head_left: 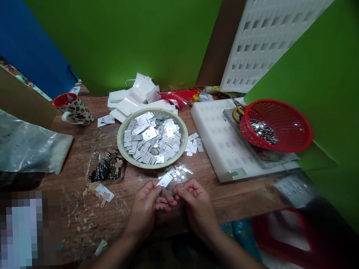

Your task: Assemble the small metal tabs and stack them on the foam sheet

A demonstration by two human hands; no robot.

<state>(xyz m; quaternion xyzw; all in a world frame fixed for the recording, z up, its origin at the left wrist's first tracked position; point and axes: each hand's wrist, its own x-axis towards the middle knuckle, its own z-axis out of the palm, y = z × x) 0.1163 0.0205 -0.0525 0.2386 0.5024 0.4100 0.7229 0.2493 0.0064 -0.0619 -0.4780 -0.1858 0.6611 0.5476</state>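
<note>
My left hand (pixel 144 202) is closed on a thin silver metal plate (pixel 165 180) with a small hole, its thumb pressed on the near end. Close by on the right, my right hand (pixel 197 199) has its thumb and forefinger pinched together near the plate; whatever lies between those fingertips is too small to make out. Just beyond both hands, several small washers (pixel 177 173) are scattered on the wooden table (pixel 229 197). A round cream-coloured basin (pixel 120 142) heaped with similar silver plates (pixel 150 133) stands behind the washers.
Loose plates (pixel 194 145) lie right of the basin. A white foam block (pixel 209 139) bears a red basket (pixel 297 126) of small metal parts and yellow-handled scissors (pixel 238 113). Left are dark and tan pieces (pixel 110 164) on plastic and a patterned mug (pixel 80 110). Green panels (pixel 129 38) border the table.
</note>
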